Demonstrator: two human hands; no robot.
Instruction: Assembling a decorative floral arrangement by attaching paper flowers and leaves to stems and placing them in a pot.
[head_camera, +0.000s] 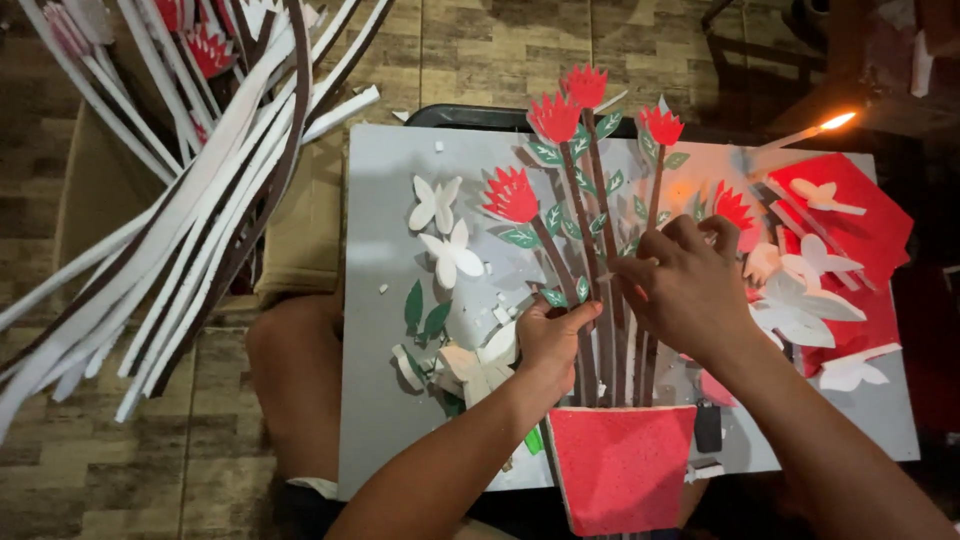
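Here, left hand fingers curled on brown stems, right hand fingers pinched there.

I seem to be in a home craft corner: a grey board rests across bare knees over a wood-patterned floor, foam strips heaped beside, candle flame burning.

Grey board: bare strip along its left edge and near-left corner, passable. Centre blocked by upright brown stems with red foam flowers and both hands. Right edge crowded with red foam sheet and white butterfly cut-outs. Off the left edge, a hanging bundle of foam strips obstructs.
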